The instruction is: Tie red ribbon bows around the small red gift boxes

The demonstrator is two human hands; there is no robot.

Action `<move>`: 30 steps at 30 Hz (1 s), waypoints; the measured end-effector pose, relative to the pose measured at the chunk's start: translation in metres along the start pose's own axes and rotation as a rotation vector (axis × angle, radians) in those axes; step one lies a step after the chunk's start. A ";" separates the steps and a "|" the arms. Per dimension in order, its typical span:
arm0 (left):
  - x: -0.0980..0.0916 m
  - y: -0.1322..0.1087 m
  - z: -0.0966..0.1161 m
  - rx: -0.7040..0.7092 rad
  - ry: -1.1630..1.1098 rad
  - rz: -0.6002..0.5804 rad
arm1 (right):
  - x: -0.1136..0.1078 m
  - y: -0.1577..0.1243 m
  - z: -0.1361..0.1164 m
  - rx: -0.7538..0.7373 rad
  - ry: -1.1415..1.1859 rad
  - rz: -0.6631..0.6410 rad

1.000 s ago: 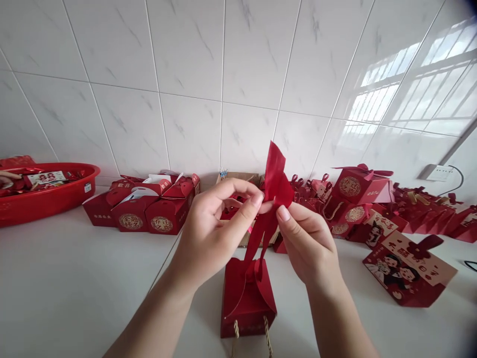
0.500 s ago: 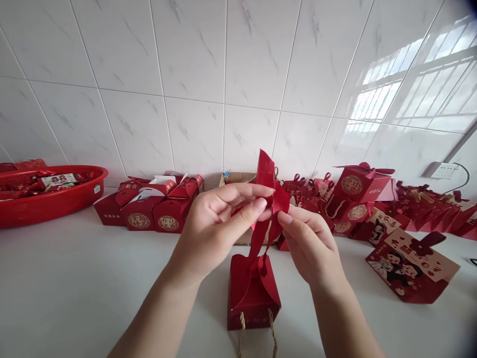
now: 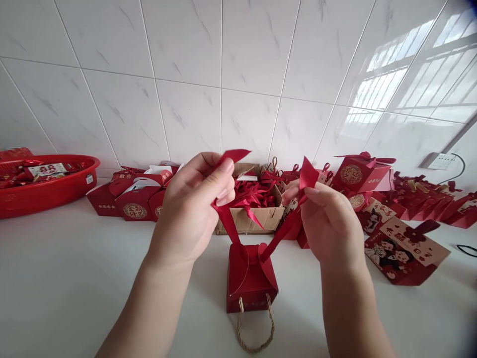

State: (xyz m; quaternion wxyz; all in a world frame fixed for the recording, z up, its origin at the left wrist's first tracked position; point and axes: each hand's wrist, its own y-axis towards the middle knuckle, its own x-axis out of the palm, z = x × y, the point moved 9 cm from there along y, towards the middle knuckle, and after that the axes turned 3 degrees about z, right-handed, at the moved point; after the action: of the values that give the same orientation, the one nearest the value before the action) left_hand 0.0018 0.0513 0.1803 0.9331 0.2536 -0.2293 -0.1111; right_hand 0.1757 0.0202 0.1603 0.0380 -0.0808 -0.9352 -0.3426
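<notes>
**Figure. Your two hands, each pinching one end of a red ribbon (image 3: 227, 223) over a small red gift box (image 3: 249, 288).**

Your left hand (image 3: 190, 209) is closed on the ribbon's left end between thumb and fingers. Your right hand (image 3: 330, 223) is closed on the right end, whose tip sticks up above the thumb. Both strands slope down and meet at the top flaps of the gift box. This box stands on the white counter (image 3: 74, 278), near you and between your wrists, with its rope handle (image 3: 255, 333) lying towards you. Just beyond it sits a cardboard box (image 3: 257, 221) of loose red ribbons. A red basin (image 3: 48, 191) is at far left, and a flat printed box (image 3: 406, 248) lies at right.
</notes>
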 end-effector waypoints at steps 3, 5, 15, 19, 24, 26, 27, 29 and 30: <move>0.000 0.003 0.000 0.008 -0.044 -0.001 | -0.006 0.001 0.004 0.001 0.001 0.039; 0.000 0.005 -0.001 0.015 -0.059 0.004 | -0.005 0.002 0.008 0.026 0.000 0.013; -0.020 0.011 0.004 0.162 0.139 0.095 | -0.019 0.005 -0.004 -0.075 0.032 0.078; -0.018 0.010 0.008 0.178 0.191 0.049 | -0.026 0.004 -0.009 -0.143 0.005 0.127; -0.011 0.009 -0.001 0.121 0.269 -0.003 | -0.032 0.004 -0.014 -0.198 -0.006 0.175; -0.009 0.009 -0.006 0.099 0.270 -0.023 | -0.035 0.003 -0.016 -0.205 0.002 0.193; -0.009 0.009 -0.006 0.101 0.260 -0.022 | -0.036 0.003 -0.018 -0.209 0.003 0.204; -0.011 0.010 -0.003 0.143 0.210 0.000 | -0.039 0.002 -0.020 -0.216 -0.001 0.225; -0.013 0.010 0.001 0.176 0.177 0.018 | -0.041 0.002 -0.021 -0.222 -0.003 0.234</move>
State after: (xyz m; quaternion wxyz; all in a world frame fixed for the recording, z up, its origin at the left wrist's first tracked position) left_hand -0.0086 0.0632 0.1813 0.9249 0.3412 -0.1572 -0.0593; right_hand 0.2163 0.0032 0.1721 0.0668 -0.1933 -0.8758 -0.4371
